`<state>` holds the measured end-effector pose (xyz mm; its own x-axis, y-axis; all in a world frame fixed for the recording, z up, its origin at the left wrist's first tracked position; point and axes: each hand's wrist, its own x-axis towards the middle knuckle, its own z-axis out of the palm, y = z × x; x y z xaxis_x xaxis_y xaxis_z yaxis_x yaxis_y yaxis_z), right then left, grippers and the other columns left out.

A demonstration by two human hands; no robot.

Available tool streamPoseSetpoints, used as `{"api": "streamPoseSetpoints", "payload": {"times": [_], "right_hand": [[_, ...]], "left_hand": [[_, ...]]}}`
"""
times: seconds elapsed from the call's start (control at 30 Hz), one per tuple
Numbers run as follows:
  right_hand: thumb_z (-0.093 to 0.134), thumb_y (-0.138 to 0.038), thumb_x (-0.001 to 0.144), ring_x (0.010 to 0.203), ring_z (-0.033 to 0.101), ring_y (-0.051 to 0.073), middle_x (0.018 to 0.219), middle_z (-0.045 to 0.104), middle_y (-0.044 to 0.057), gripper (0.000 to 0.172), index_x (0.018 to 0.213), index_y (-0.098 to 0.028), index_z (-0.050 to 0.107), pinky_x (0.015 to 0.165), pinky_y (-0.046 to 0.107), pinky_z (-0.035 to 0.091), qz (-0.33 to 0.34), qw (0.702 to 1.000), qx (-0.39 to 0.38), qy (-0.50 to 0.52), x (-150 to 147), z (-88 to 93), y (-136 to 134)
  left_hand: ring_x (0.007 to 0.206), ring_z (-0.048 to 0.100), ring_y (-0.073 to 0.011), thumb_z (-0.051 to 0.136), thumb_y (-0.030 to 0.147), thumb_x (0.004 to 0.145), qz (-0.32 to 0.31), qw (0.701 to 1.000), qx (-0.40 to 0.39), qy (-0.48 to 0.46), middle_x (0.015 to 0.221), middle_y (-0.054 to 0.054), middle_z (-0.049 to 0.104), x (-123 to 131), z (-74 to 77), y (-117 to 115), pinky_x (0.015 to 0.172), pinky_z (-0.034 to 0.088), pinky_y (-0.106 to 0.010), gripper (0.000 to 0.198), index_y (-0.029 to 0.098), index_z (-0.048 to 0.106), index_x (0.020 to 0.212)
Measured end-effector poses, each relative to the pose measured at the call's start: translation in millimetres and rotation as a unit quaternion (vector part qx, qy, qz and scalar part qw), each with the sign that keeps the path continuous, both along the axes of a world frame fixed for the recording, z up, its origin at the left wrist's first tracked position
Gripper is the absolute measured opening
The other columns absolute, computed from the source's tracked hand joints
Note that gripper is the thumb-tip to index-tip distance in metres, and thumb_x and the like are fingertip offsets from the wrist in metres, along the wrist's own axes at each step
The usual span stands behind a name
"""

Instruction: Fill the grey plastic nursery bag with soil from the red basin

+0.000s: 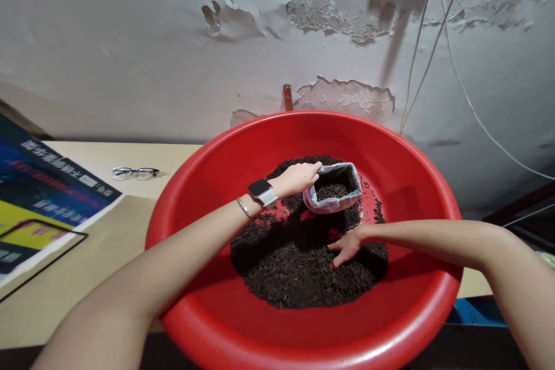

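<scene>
Left hand (302,178) grips the far-left rim of a plastic-lined container (333,204), which sits with dark loose material inside it, toward the far side of the red basin (416,185). Right hand (349,246) unclenched, fingers spread on the dark granular heap (299,280), near-right of the container; nothing visibly grasped. Step looks like gathering loose material while steadying the container. Next move seemingly calls for fingers closing under a scoop, container kept upright. Glasses (135,173) on bench (95,153), left.
</scene>
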<state>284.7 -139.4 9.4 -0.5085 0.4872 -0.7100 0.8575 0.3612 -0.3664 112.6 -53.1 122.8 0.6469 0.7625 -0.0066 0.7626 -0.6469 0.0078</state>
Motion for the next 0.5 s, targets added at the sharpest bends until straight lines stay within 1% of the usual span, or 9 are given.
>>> {"api": "streamPoseSetpoints", "payload": {"times": [0.07, 0.1, 0.2, 0.33, 0.4, 0.47, 0.5], "right_hand": [[0.055, -0.047, 0.087, 0.127, 0.051, 0.028, 0.140, 0.051, 0.018, 0.068, 0.140, -0.007, 0.045, 0.101, 0.034, 0.043, 0.032, 0.998, -0.023, -0.042, -5.2, 8.5, -4.5], [0.052, -0.044, 0.089, 0.126, 0.052, 0.028, 0.138, 0.052, 0.019, 0.064, 0.140, -0.006, 0.046, 0.101, 0.035, 0.043, 0.049, 0.997, -0.020, -0.057, -8.1, 13.1, -6.2], [0.051, -0.043, 0.091, 0.118, 0.057, 0.029, 0.128, 0.060, 0.018, 0.055, 0.134, -0.009, 0.053, 0.093, 0.036, 0.046, 0.093, 0.994, 0.018, -0.062, -17.8, 28.5, -8.7], [0.052, -0.043, 0.091, 0.106, 0.063, 0.028, 0.115, 0.067, 0.014, 0.050, 0.129, -0.012, 0.057, 0.083, 0.032, 0.046, 0.160, 0.985, 0.067, -0.009, -32.1, 55.1, -10.1], [0.052, -0.043, 0.091, 0.096, 0.064, 0.025, 0.105, 0.069, 0.013, 0.046, 0.125, -0.013, 0.059, 0.077, 0.030, 0.044, 0.184, 0.977, 0.100, 0.035, -37.1, 71.3, -11.3], [0.051, -0.043, 0.091, 0.080, 0.063, 0.021, 0.090, 0.069, 0.009, 0.041, 0.119, -0.014, 0.060, 0.069, 0.027, 0.041, 0.184, 0.970, 0.131, 0.084, -38.0, 88.6, -12.4], [0.050, -0.041, 0.092, 0.072, 0.061, 0.018, 0.082, 0.068, 0.007, 0.038, 0.116, -0.014, 0.061, 0.066, 0.026, 0.040, 0.178, 0.967, 0.144, 0.112, -36.8, 97.3, -12.6]], "left_hand": [[0.093, 0.066, -0.0279, 0.034, 0.023, 0.092, 0.003, 1.000, -0.001, 0.001, 0.109, -0.013, 0.067, -0.1, -0.1, 0.3, 0.076, 0.048, -0.035, 0.027, 0.018, 0.051, 0.112], [0.093, 0.066, -0.0276, 0.034, 0.023, 0.092, 0.004, 1.000, -0.001, 0.002, 0.108, -0.013, 0.067, -0.1, -0.2, 0.4, 0.076, 0.049, -0.035, 0.027, 0.018, 0.051, 0.112], [0.094, 0.066, -0.0271, 0.033, 0.023, 0.093, 0.003, 1.000, 0.003, 0.004, 0.109, -0.013, 0.067, -0.5, -0.8, 0.7, 0.076, 0.049, -0.035, 0.027, 0.018, 0.051, 0.113], [0.094, 0.066, -0.0263, 0.032, 0.024, 0.093, 0.001, 1.000, 0.011, 0.008, 0.109, -0.012, 0.067, -1.1, -1.3, 0.8, 0.075, 0.050, -0.034, 0.027, 0.018, 0.049, 0.114], [0.093, 0.067, -0.0259, 0.032, 0.023, 0.093, 0.002, 1.000, 0.013, 0.010, 0.108, -0.012, 0.068, -1.2, -1.1, 0.8, 0.075, 0.050, -0.033, 0.027, 0.018, 0.049, 0.114], [0.093, 0.067, -0.0253, 0.032, 0.023, 0.093, 0.003, 1.000, 0.014, 0.010, 0.107, -0.011, 0.068, -1.1, -0.9, 0.8, 0.075, 0.050, -0.033, 0.027, 0.018, 0.049, 0.114], [0.094, 0.067, -0.0249, 0.032, 0.023, 0.093, 0.003, 1.000, 0.014, 0.009, 0.107, -0.011, 0.068, -1.0, -0.9, 0.7, 0.075, 0.050, -0.032, 0.026, 0.018, 0.049, 0.114]]}}
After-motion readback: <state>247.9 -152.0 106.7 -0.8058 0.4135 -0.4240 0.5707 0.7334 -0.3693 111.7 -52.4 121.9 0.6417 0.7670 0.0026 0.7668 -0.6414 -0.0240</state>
